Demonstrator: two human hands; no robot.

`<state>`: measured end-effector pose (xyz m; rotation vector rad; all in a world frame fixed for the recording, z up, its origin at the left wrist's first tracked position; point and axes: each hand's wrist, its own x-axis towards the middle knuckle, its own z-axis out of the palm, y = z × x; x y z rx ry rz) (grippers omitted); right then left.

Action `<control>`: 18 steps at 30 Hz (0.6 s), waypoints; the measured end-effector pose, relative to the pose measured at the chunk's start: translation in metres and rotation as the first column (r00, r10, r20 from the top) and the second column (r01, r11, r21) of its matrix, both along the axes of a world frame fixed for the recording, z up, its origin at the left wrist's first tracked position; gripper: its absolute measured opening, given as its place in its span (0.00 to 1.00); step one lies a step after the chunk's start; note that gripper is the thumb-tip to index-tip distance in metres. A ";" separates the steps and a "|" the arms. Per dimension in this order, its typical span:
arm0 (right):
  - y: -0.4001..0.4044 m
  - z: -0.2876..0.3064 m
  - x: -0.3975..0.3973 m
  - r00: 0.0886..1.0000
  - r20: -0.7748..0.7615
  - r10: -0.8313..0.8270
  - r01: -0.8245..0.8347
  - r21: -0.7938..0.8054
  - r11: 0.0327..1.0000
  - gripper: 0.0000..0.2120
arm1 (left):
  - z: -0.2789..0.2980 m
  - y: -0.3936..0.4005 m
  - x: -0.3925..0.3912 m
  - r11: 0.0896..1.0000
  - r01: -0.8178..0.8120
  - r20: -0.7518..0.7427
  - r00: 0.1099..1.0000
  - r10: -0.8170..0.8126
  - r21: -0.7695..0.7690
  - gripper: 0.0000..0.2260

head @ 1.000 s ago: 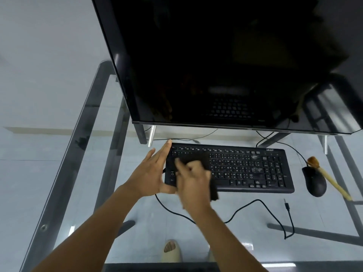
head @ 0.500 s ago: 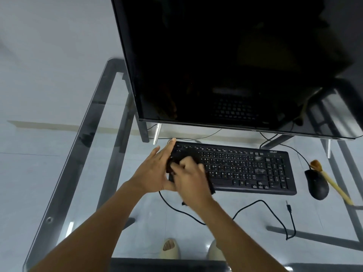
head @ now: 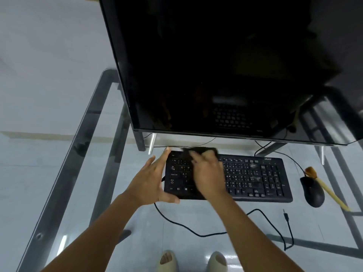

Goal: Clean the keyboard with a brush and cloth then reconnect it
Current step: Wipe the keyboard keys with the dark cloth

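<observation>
A black keyboard (head: 253, 176) lies on the glass desk (head: 64, 158) below the monitor. My left hand (head: 151, 181) braces its left end, fingers straight along the edge and thumb under the front corner. My right hand (head: 208, 173) presses a dark cloth (head: 202, 149) onto the keys at the keyboard's upper left; the cloth shows past my fingertips. The keyboard's black cable (head: 196, 231) loops over the glass in front, its plug (head: 285, 213) lying loose. A wooden-handled brush (head: 324, 186) lies at the right beside the mouse.
A large dark monitor (head: 225, 65) overhangs the keyboard's far edge. A black mouse (head: 313, 192) sits right of the keyboard, touching the brush. Thin cables run behind the keyboard. Metal desk frame bars show through the glass, and my sandalled feet are below.
My right hand has slid the cloth from the keyboard's lower left rows up to its top edge. The left hand stays braced on the left end. The camera view has shifted.
</observation>
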<state>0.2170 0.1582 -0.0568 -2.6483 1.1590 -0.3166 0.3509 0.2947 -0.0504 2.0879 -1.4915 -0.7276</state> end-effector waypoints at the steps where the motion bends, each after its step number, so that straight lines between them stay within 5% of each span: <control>1: -0.015 -0.001 -0.016 0.996 -0.002 -0.088 0.088 0.003 0.996 0.17 | -0.002 -0.001 0.000 1.000 -0.002 -0.018 1.000 0.003 0.012 0.63; 4: -0.018 -0.003 -0.025 0.955 0.044 -0.293 0.292 0.042 0.956 0.17 | -0.005 -0.001 0.002 1.000 0.008 -0.007 1.000 -0.008 -0.016 0.64; 11: 0.041 -0.003 0.036 0.994 0.047 0.101 -0.104 0.066 0.992 0.16 | -0.009 0.000 0.005 1.000 -0.020 -0.029 0.999 0.020 -0.004 0.64; 16: -0.019 -0.005 -0.013 0.948 0.037 -0.317 0.311 0.119 0.943 0.15 | 0.004 0.001 0.001 1.000 -0.005 -0.075 0.997 0.004 -0.006 0.62; 18: 0.000 -0.004 0.007 0.941 0.031 -0.337 0.332 0.103 0.938 0.15 | 0.001 0.001 0.001 1.000 -0.001 -0.072 0.997 0.001 -0.006 0.63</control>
